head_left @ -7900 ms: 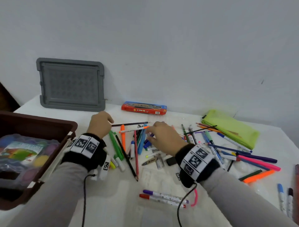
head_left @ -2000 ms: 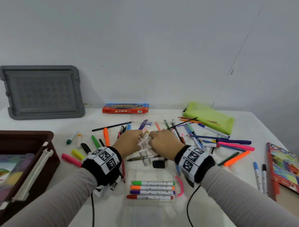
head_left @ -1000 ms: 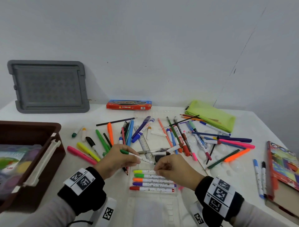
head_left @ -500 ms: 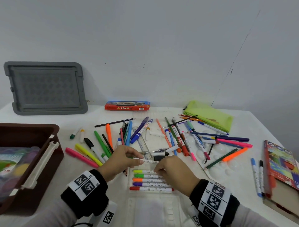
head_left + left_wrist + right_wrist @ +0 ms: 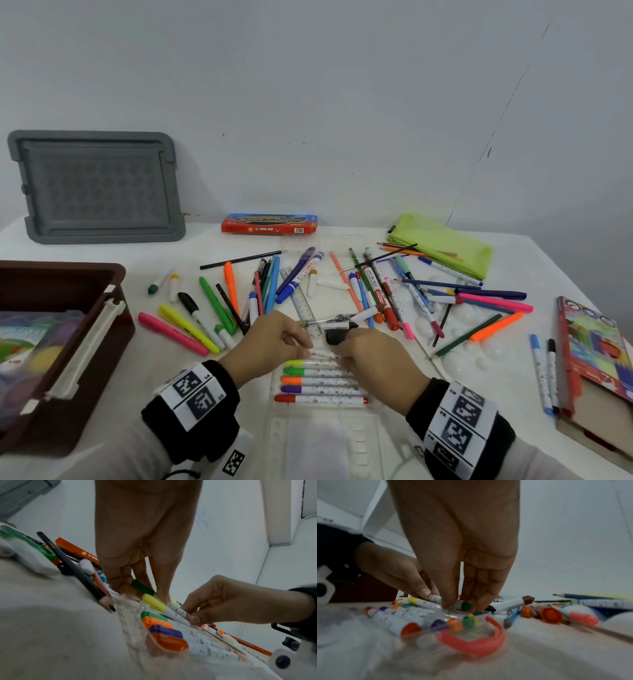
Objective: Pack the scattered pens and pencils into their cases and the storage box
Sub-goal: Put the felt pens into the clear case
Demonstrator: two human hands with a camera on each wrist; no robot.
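Observation:
A clear plastic marker case [image 5: 325, 445] lies at the table's near edge, with yellow, green, orange, purple and red markers [image 5: 318, 380] side by side in it. My left hand [image 5: 301, 347] and right hand [image 5: 346, 353] meet at its far end. Together they pinch a white marker with a dark green cap [image 5: 323, 353] and hold it low, just beyond the yellow one. In the left wrist view my left fingers [image 5: 123, 582] press by the cap [image 5: 142, 587]. The marker's other end [image 5: 465, 605] shows under my right fingers.
Scattered pens and pencils [image 5: 376, 291] lie beyond the case. A brown storage box [image 5: 113, 308] stands on the left, and a grey lid [image 5: 96, 185] leans on the wall. A red pencil box [image 5: 269, 224], a green pouch [image 5: 442, 245] and a coloured-pencil box [image 5: 589, 346] are further off.
The left hand carried the green-capped marker from above the table down to the case's far end, and the right hand has taken its other end. Several markers were put in the case earlier.

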